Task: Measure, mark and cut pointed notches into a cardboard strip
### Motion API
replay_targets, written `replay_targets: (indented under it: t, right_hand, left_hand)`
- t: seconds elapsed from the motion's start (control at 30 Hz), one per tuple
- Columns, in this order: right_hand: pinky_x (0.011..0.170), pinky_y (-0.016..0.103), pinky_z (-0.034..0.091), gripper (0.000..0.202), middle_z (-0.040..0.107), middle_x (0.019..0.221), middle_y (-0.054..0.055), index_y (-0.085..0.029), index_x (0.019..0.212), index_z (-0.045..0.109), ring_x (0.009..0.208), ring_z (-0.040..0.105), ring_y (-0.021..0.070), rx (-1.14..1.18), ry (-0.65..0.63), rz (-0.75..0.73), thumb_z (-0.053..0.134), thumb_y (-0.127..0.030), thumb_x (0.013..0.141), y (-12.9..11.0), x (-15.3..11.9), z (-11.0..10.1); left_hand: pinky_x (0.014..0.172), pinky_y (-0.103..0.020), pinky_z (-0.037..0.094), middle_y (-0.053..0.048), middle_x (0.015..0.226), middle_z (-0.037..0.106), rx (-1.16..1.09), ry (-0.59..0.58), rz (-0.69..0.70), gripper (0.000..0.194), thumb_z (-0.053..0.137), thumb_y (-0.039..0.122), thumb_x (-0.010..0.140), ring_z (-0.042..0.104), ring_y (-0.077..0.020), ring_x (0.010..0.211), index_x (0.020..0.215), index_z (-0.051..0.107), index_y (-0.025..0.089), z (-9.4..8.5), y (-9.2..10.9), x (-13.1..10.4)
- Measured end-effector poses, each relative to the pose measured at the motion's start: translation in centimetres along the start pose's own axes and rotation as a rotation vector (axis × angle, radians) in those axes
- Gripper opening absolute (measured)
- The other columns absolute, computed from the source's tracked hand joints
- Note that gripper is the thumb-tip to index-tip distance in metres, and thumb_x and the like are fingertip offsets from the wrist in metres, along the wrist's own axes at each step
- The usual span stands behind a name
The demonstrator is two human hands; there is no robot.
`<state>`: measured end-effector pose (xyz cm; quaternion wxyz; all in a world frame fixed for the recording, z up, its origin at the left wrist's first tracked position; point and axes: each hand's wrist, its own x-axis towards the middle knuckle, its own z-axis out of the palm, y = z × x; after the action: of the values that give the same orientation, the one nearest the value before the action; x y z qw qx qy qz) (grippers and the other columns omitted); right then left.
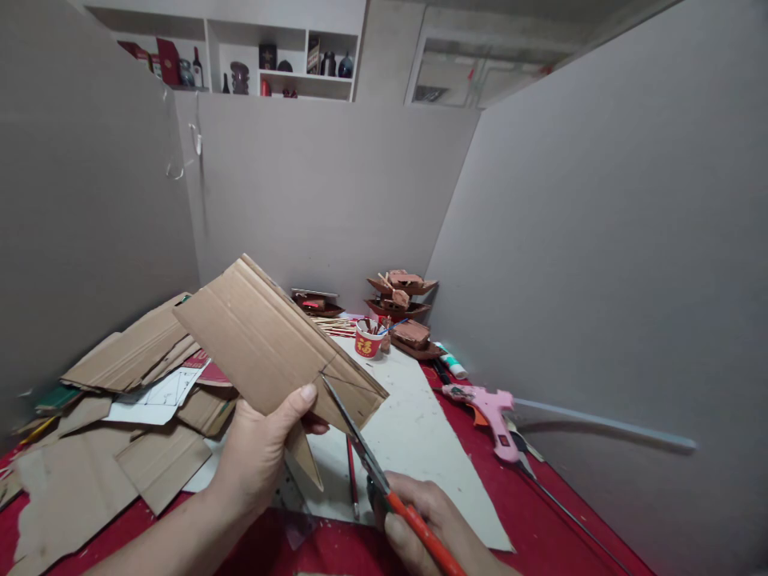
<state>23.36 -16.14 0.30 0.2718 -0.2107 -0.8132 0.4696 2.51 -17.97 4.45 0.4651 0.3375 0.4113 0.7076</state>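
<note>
My left hand (pixel 264 440) grips the lower edge of a large brown cardboard piece (pixel 258 328), thumb on its front face. The cardboard is tilted above the table, with dark pencil lines near its right end. My right hand (pixel 423 512) is closed round scissors (pixel 414 524) with red-orange handles. The scissor blades reach up to the cardboard, and a blade tip lies by the drawn lines. Under my left hand hangs a narrow pointed strip of cardboard (pixel 306 456); where it attaches is hidden. A dark red pencil (pixel 352 476) lies on the white board below.
Cardboard scraps (pixel 78 488) and a drawn paper sheet (pixel 159 396) are piled at left. Brown model boats (pixel 414 336), a red-and-white cup (pixel 368 342) and thin sticks stand behind the white board (pixel 420 432). A pink glue gun (pixel 492 412) with a cable lies right.
</note>
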Motion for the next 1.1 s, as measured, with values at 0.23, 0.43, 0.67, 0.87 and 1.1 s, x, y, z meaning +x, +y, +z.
replay_targets:
  t: [0.23, 0.43, 0.67, 0.87, 1.1]
  right_hand:
    - [0.05, 0.026, 0.033, 0.058, 0.038, 0.062, -0.001, -0.019, 0.077, 0.057, 0.056, 0.031, 0.0144, 0.011, 0.073, 0.058, 0.042, -0.074, 0.089, 0.3, -0.2, 0.2]
    - [0.054, 0.026, 0.039, 0.057, 0.039, 0.062, -0.001, -0.017, 0.079, 0.061, 0.057, 0.034, 0.0143, 0.024, 0.072, 0.053, 0.044, -0.071, 0.09, 1.0, -0.6, 0.2]
    - [0.055, 0.024, 0.037, 0.058, 0.037, 0.067, -0.002, -0.016, 0.08, 0.056, 0.06, 0.031, 0.0129, 0.011, 0.073, 0.031, 0.04, -0.07, 0.092, 0.9, -0.3, 0.5]
    - [0.053, 0.023, 0.035, 0.058, 0.037, 0.068, -0.002, -0.016, 0.083, 0.056, 0.06, 0.03, 0.0127, -0.01, 0.041, 0.037, 0.04, -0.071, 0.092, 0.4, -0.2, 0.3]
    - [0.057, 0.024, 0.039, 0.06, 0.036, 0.066, -0.002, -0.017, 0.081, 0.057, 0.06, 0.033, 0.0137, 0.002, 0.053, 0.074, 0.04, -0.073, 0.091, 0.6, -0.4, 0.3]
  left_hand:
    - [0.052, -0.022, 0.055, -0.003, 0.07, 0.072, -0.01, -0.006, -0.025, 0.031, 0.086, 0.039, 0.068, 0.063, -0.0131, 0.053, 0.081, 0.075, 0.013, 0.5, -0.3, -0.5]
    - [0.05, -0.021, 0.053, -0.002, 0.066, 0.071, -0.026, 0.0, -0.043, 0.031, 0.087, 0.039, 0.067, 0.063, -0.013, 0.051, 0.079, 0.074, 0.014, 0.5, -0.1, -0.5]
    - [0.054, -0.024, 0.055, -0.004, 0.071, 0.073, -0.008, -0.034, -0.029, 0.03, 0.085, 0.039, 0.069, 0.064, -0.0145, 0.055, 0.081, 0.075, 0.013, 0.2, -0.2, -0.5]
    - [0.055, -0.026, 0.056, -0.005, 0.072, 0.072, 0.01, -0.045, -0.042, 0.03, 0.084, 0.04, 0.071, 0.064, -0.016, 0.058, 0.083, 0.075, 0.013, 0.3, -0.6, -0.7]
    - [0.054, -0.023, 0.055, -0.004, 0.069, 0.072, -0.014, -0.05, -0.053, 0.03, 0.084, 0.04, 0.07, 0.062, -0.0135, 0.054, 0.08, 0.075, 0.013, 0.5, -0.5, -0.8]
